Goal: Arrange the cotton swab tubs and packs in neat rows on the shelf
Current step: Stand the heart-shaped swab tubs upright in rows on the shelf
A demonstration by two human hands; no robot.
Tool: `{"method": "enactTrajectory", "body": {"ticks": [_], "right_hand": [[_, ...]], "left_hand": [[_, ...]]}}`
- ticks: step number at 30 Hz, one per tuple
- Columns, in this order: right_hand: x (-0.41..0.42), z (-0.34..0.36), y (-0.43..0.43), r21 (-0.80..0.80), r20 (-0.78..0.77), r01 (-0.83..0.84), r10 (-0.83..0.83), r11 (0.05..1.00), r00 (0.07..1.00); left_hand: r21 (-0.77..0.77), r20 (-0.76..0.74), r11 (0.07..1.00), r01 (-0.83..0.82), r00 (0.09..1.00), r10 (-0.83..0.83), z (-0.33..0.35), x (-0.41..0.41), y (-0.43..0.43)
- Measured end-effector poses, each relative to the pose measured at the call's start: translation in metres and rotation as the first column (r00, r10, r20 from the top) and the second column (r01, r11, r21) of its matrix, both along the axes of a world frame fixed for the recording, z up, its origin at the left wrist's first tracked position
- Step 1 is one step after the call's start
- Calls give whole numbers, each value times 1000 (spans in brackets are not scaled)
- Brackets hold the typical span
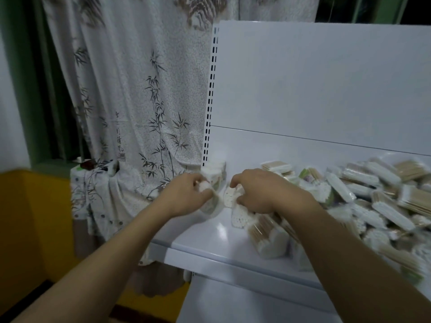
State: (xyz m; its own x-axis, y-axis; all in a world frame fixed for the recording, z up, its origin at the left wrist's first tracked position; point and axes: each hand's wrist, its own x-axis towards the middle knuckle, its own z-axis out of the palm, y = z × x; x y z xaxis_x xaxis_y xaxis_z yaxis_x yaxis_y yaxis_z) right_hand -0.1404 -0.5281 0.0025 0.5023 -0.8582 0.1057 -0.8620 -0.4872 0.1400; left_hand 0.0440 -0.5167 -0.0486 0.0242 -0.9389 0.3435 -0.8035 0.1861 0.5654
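Facing: a white shelf [193, 248] with a tall white back panel [314, 89]. My feed is smeared by motion, worst at the right edge.
Far left: yellow wall low down, with a green window frame above it.
Left of shelf: bamboo-print curtain [130, 101] hanging beside the shelf's slotted upright [211, 89] and draped over something lower down.
Back-left corner of shelf: standing tub [217, 171], round and upright, close against the back panel and just behind my left hand.
Left hand [186, 194]: fingers curled round a tilted tub [211, 205]. White swab heads show at my fingertips. I cannot tell whether its lower end touches the shelf.
Gap between hands: narrow; the hands are just beside each other, not touching.
Right hand [254, 190]: knuckles up, fingers bent downward, thumb and fingertips pinching a white pack [229, 198] at its upper edge. Blur hides the exact grip.
Under the right wrist: front packs [268, 236] lying flat on the shelf, pale wooden sticks with white tips, near the front edge.
Right half of shelf: loose heap of packs [373, 206], lying across one another at all angles, with no rows formed. A few greenish labels show among them, too blurred to read.
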Motion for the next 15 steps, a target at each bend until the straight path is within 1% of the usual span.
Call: {"method": "enactTrajectory", "body": {"ticks": [3,4,9,10,15], "right_hand": [[3,0,-11,40,6,26,-26,999,1000],[4,0,-15,56,3,29,-29,998,1000],[15,3,-36,65,-7,38,-38,997,999],[18,3,-40,58,-6,44,-44,997,999],[36,-1,-57,67,-74,61,-56,996,996]], "left_hand": [[-3,19,999,-50,999,50,6,8,-12],[-13,49,998,-64,997,65,7,9,-19],[-32,294,997,-67,953,74,12,8,-48],[-36,313,997,-63,947,71,11,8,-52],[-79,199,996,-50,978,65,-3,18,-61]]}}
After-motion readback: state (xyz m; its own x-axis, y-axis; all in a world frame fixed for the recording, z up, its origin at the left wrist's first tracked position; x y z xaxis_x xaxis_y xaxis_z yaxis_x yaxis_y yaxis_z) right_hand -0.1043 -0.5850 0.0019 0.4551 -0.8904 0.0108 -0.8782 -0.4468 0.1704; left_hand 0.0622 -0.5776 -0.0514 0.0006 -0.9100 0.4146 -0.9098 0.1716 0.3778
